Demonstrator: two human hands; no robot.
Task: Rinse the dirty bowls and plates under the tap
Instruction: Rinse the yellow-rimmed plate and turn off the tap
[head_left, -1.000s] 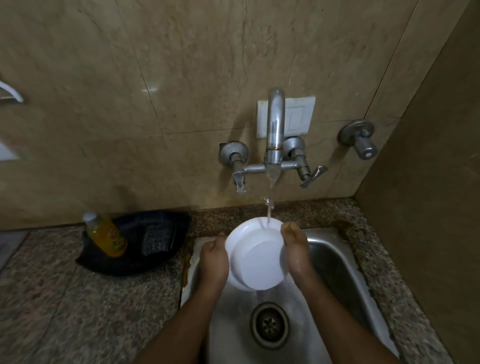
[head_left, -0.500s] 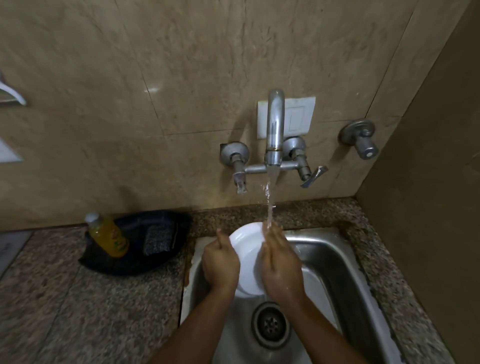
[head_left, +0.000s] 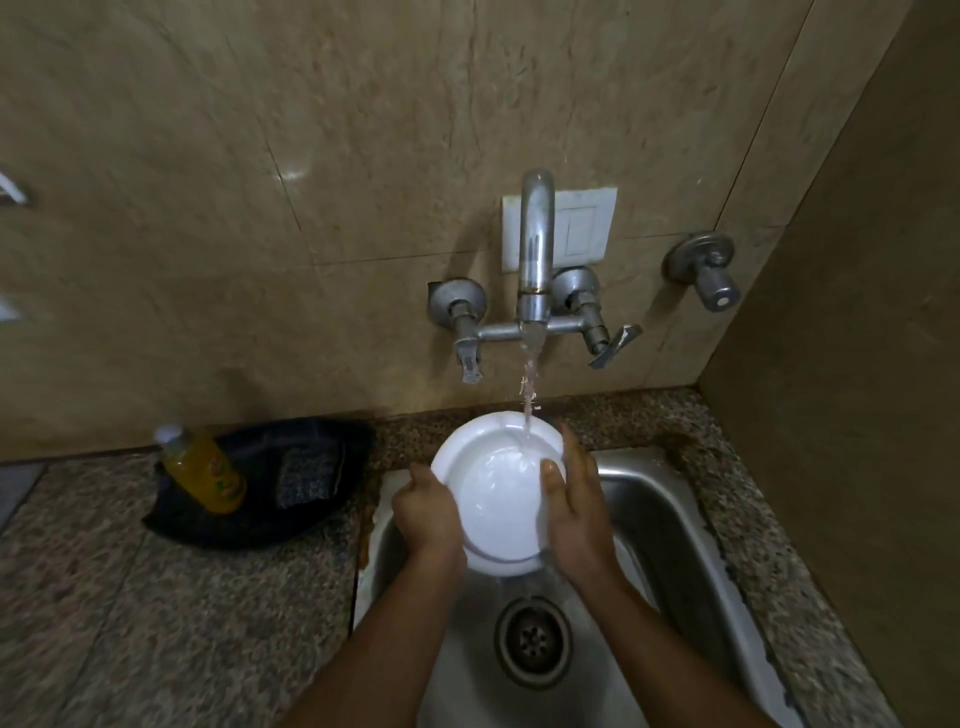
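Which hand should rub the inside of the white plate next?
Probably the right hand. Its thumb already lies on the plate inside the rim, beside the spot where the tap water lands. The left hand grips the opposite edge, so it looks better suited to steadying the plate.

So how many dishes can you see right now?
1. A white plate, held over the sink between the left hand and right hand, under the running tap. None other in view.
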